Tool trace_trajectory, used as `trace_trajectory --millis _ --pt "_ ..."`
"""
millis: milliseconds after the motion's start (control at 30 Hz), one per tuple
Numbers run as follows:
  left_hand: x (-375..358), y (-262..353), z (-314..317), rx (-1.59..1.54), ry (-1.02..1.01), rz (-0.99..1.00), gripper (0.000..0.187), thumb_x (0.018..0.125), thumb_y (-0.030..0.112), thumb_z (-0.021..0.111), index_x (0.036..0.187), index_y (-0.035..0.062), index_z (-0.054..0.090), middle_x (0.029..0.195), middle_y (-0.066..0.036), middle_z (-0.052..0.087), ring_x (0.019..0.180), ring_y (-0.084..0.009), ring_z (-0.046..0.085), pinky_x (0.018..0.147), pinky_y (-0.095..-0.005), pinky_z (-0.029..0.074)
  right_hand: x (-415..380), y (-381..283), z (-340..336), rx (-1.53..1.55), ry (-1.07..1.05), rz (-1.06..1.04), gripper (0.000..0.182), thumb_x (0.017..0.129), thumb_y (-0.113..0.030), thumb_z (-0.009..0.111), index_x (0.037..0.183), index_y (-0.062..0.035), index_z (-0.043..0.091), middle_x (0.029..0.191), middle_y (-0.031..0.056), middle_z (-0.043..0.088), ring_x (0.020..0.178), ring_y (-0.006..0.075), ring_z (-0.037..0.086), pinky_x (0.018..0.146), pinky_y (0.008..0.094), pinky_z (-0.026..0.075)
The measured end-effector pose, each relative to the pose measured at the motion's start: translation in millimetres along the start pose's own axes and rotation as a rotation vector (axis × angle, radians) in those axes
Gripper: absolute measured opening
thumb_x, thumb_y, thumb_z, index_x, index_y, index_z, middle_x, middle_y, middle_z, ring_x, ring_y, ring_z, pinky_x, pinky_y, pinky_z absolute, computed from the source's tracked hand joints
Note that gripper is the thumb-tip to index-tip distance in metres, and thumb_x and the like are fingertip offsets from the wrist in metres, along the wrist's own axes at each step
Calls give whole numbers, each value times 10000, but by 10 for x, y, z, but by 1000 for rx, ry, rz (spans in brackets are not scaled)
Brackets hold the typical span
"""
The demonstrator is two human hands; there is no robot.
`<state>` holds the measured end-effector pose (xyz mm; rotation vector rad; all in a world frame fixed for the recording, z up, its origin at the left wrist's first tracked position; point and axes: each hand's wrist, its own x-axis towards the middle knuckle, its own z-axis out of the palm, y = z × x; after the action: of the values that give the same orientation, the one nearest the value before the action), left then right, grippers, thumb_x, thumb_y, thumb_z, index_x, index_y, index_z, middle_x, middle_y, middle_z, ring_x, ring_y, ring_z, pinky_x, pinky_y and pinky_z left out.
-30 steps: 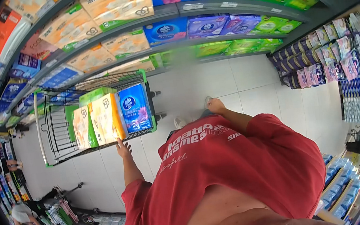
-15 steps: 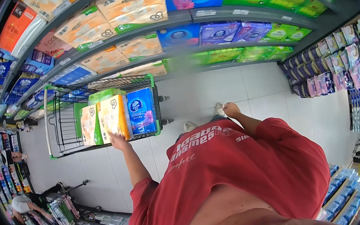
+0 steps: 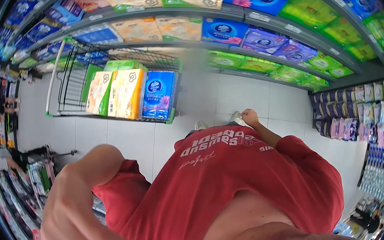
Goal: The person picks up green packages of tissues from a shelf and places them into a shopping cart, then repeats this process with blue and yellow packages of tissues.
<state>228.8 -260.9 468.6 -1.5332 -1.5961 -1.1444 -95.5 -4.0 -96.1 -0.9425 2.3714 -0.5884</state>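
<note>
My left hand (image 3: pixel 79 227) is raised large and close to the camera at the lower left. One finger stretches toward my neck and the others bend beside it; no object shows in it, and some fingertips are cut off by the frame edge. My right hand (image 3: pixel 249 117) hangs by my side with its fingers curled in and nothing visible in them. Ahead to the left stands a shopping cart (image 3: pixel 173 118) holding a blue Vinda tissue pack (image 3: pixel 158 95), an orange-and-white tissue pack (image 3: pixel 125 93), a similar pack (image 3: pixel 99 91) and a green pack (image 3: pixel 124 64).
Shelves (image 3: pixel 175 14) full of tissue packs curve across the front. A rack of hanging packs (image 3: pixel 355 101) stands at the right. Along the left, other people (image 3: pixel 0 160) are near more shelves and a second cart (image 3: pixel 42 177). Pale floor tiles (image 3: pixel 240 88) lie between.
My left hand has left the tissue packs in the cart and come up close to the camera. The view has turned, so the shelves appear tilted; my right hand stays low.
</note>
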Motion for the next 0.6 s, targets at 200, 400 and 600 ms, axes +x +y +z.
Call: trace_trajectory --millis 200,400,600 --pt "166 14 195 111 91 168 251 725 -19 518 493 70 553 477 -59 546 530 -152 617 736 -322 530 51 15 32 -2 -62 10 239 748 -216 547 773 -10 666 667 117 660 612 202 648 604 319 510" --pt "174 34 245 201 244 46 291 672 -96 532 439 77 508 436 -39 511 529 -131 613 804 -298 509 47 15 23 49 -94 63 257 742 -228 539 777 1 651 781 206 630 773 371 612 696 412 483" --pt "81 106 207 170 248 68 300 701 -99 507 457 73 535 452 -45 526 556 -154 630 842 -315 496 100 -129 -41 56 -139 77 245 736 -216 538 788 -8 657 809 201 633 781 361 616 707 400 488"
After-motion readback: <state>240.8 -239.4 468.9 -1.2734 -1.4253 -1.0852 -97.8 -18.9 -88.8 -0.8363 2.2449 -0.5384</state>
